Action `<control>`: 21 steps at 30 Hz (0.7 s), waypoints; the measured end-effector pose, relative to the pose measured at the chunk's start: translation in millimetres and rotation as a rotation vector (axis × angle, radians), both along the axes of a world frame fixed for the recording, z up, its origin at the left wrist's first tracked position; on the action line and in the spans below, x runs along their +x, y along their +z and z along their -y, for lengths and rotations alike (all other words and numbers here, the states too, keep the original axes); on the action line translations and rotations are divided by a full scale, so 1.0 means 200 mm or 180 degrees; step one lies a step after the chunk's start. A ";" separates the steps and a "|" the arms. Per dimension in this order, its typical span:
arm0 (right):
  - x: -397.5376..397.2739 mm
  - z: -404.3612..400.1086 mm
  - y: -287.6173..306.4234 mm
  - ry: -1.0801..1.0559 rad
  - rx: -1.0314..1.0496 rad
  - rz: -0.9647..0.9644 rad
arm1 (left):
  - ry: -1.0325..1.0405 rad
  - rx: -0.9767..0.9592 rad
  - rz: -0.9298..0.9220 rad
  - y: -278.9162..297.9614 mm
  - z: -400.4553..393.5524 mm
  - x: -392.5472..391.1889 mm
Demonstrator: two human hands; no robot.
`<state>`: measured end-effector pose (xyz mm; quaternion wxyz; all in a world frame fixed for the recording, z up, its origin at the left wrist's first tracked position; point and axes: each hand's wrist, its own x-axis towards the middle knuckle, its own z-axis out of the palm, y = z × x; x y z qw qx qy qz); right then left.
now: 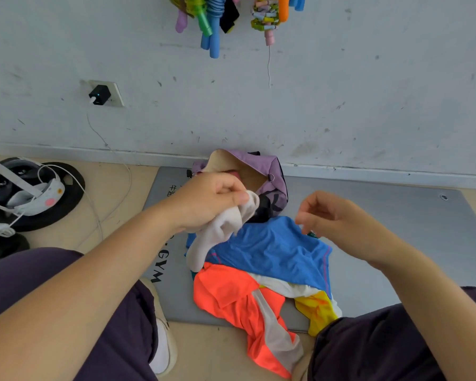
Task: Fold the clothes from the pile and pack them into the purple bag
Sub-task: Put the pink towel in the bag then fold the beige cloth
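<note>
Above the clothes pile, left hand pinching white sock, right hand loosely curled, empty

Purple bag interior — mostly hidden.

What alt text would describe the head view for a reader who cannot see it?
The left hand pinches a white sock above a clothes pile on a grey mat. The right hand hovers empty, and the purple bag stands open behind.

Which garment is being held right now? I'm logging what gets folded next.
The white garment, pinched by the left hand. The blue and orange ones lie untouched on the mat.
</note>
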<state>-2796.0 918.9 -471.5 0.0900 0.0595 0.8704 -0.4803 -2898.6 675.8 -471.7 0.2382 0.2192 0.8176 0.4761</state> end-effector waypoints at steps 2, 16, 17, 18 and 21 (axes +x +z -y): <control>0.01 0.07 0.00 0.0170 -0.0180 -0.0211 | -0.0525 -0.0089 0.0009 0.01 -0.02 0.04; -0.01 0.08 0.01 0.0354 0.0134 -0.0057 | -0.0090 0.0122 -0.0316 0.04 -0.01 0.05; -0.01 0.06 0.01 0.0260 0.0048 -0.0063 | 0.0050 0.0188 -0.0321 0.05 0.00 0.04; 0.00 0.04 0.03 0.0132 -0.0089 -0.0087 | 0.0110 0.0255 -0.0273 0.05 0.00 0.03; 0.01 0.05 0.06 0.0061 -0.0588 -0.0099 | -0.0306 0.0269 -0.0035 0.07 0.00 0.05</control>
